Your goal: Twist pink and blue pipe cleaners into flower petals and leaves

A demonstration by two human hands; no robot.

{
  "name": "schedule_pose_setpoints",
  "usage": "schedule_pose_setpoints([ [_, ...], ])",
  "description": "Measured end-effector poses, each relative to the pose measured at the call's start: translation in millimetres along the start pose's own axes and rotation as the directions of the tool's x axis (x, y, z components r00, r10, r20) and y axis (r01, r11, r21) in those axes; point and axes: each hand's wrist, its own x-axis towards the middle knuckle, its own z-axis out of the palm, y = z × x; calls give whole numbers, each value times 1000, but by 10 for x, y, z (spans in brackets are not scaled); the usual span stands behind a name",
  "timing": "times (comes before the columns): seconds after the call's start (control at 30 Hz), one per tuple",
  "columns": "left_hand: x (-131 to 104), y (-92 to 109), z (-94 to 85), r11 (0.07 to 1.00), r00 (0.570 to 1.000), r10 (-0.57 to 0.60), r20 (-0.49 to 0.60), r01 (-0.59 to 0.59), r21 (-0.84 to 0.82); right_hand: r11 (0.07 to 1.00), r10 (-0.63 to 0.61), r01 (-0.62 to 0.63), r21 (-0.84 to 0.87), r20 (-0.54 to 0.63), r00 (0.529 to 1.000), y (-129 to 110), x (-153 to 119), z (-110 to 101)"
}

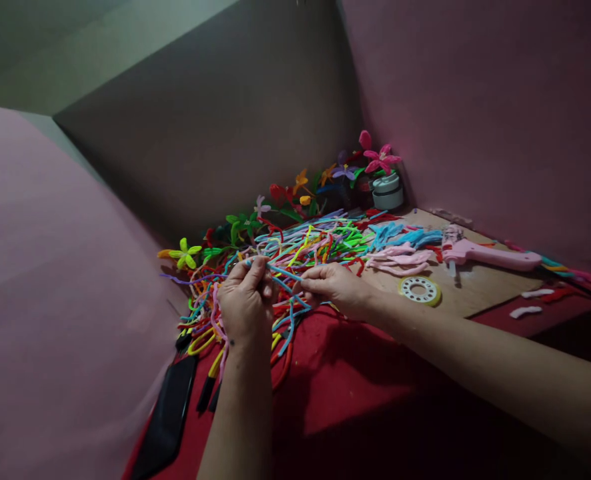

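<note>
A light blue pipe cleaner stretches between my two hands, above the near side of a heap of coloured pipe cleaners. My left hand pinches it at one end, between thumb and forefinger. At the other end, the fingertips of my right hand are closed on it. More blue lengths hang just below my fingers; whether they join the held piece I cannot tell. Several pipe cleaner flowers, among them a yellow one and a pink one, stand behind the heap.
On a wooden board at the right lie a pink glue gun, a roll of tape and bundles of pink pieces and blue pieces. A black phone-like slab rests at the left edge of the red cloth. Walls stand close around.
</note>
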Motion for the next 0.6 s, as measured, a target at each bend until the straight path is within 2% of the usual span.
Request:
schedule_pose_setpoints([
  [0.1, 2, -28, -21, 1000, 1000, 18, -20, -17, 18, 1000, 24, -24, 9, -20, 1000, 58, 24, 2],
  [0.2, 17, -60, -27, 1000, 1000, 17, -5, -16, 18, 996, 32, -37, -81, -72, 997, 102, 47, -4],
  [0.27, 32, -80, -32, 999, 1000, 11, 14, -12, 34, 991, 26, -33, -133, -54, 998, 116, 59, -7],
  [0.37, 51, -105, -51, 993, 997, 53, 50, -58, 100, 992, 39, -40, -120, -12, 999, 116, 72, -1],
  [0.5, 63, -91, -91, 982, 991, 82, 107, -99, 161, 990, -1, -8, -140, -67, 998, 95, 85, 36],
  [0.6, 67, -49, -108, 976, 990, 110, 84, -123, 180, 991, -7, -5, -131, -91, 996, 102, 90, 87],
])
